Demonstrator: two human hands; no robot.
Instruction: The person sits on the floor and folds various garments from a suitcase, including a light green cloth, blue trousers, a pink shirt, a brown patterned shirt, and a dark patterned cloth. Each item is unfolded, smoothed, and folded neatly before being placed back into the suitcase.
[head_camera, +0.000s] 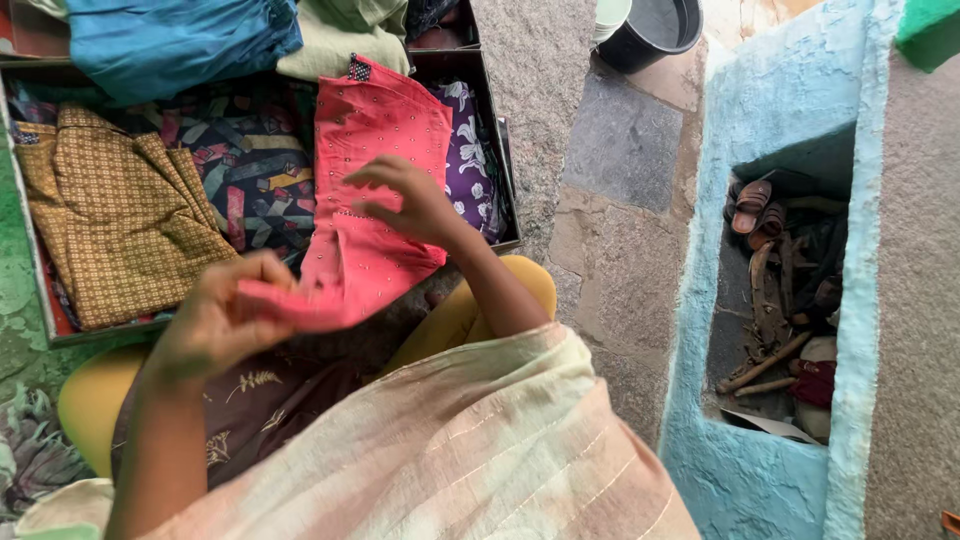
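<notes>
Fig.: folding step in hand. Left hand (215, 320) pinches near edge of pink garment (375, 190); right hand (415, 205), fingers curled, presses its middle, over open box (497, 150) w/ folded clothes. Next move likely calls for even crease.

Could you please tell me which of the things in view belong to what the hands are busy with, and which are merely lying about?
In hand:
- pink garment, pinched at its near end by the left hand, with the right hand resting on top
- open case of folded clothes beneath it

Lying about:
- black bucket
- sandals in the blue wall niche
- brown patterned cloth
</notes>
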